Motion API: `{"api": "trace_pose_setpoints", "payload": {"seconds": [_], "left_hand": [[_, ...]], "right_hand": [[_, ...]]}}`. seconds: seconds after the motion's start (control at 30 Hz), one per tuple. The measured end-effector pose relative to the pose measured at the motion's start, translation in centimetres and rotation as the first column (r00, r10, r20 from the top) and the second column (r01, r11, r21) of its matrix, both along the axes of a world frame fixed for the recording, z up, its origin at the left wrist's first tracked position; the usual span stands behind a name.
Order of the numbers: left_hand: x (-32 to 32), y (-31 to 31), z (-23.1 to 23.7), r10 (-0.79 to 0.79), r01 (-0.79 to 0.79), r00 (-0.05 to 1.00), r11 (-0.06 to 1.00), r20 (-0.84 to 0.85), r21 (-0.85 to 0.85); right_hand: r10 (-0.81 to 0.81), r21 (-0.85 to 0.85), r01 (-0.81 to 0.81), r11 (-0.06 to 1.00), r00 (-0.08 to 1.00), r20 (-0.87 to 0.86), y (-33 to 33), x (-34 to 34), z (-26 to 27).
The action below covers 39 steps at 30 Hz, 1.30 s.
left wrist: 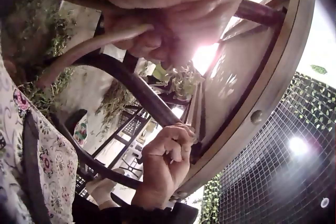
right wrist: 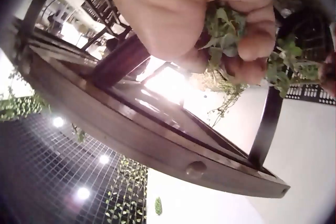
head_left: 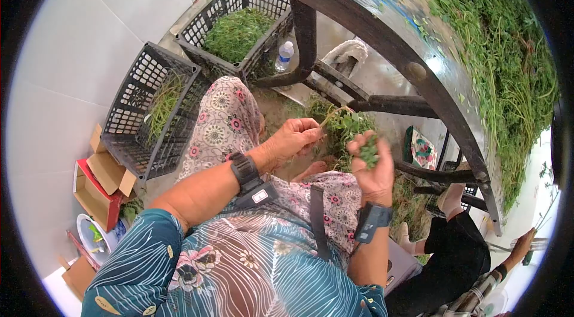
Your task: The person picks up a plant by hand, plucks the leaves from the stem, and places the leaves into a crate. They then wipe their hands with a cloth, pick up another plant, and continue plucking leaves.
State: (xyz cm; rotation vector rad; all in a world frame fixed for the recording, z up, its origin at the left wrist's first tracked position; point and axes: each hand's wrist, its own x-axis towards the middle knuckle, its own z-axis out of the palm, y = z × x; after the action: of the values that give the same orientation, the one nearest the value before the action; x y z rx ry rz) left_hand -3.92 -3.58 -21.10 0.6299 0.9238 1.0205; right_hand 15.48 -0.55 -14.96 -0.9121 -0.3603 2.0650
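Observation:
Between the hands, above the lap, a thin green stem with leaves (head_left: 353, 121) bends over. My left hand (head_left: 294, 139) pinches its pale end between thumb and fingers; in the left wrist view that hand (left wrist: 173, 8) curls at the top with a stem (left wrist: 94, 45) across it. My right hand (head_left: 373, 167), palm up, curls its fingers round a bunch of green leaves (head_left: 369, 151). In the right wrist view the same leaves (right wrist: 223, 29) poke out between the thumb and fingers of the right hand (right wrist: 178, 14).
A round table (head_left: 445, 75) heaped with greens (head_left: 508, 48) curves along the upper right. Two black crates (head_left: 191, 30) (head_left: 128, 87) hold greens and stems at the left, near a water bottle (head_left: 285, 54) and a red box (head_left: 95, 194). Another person's hand (head_left: 524, 243) shows at the right.

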Motion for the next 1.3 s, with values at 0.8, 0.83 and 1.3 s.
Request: {"api": "trace_pose_setpoints", "payload": {"seconds": [0.8, 0.83, 1.3], "left_hand": [[-0.4, -0.3, 1.6, -0.211, 0.218, 0.972, 0.974, -0.105, 0.063], [-0.4, -0.3, 1.5, -0.228, 0.236, 0.968, 0.969, -0.103, 0.072], [-0.7, -0.2, 0.4, -0.209, 0.212, 0.974, 0.977, -0.086, 0.030]], "right_hand": [[-0.415, 0.445, -0.691, 0.570, 0.226, 0.881, 1.2, -2.7, -0.9], [-0.448, 0.463, -0.705, 0.537, 0.227, 0.865, 1.2, -2.7, -1.2], [-0.539, 0.471, -0.734, 0.490, 0.169, 0.825, 1.1, -2.8, -1.0]]}}
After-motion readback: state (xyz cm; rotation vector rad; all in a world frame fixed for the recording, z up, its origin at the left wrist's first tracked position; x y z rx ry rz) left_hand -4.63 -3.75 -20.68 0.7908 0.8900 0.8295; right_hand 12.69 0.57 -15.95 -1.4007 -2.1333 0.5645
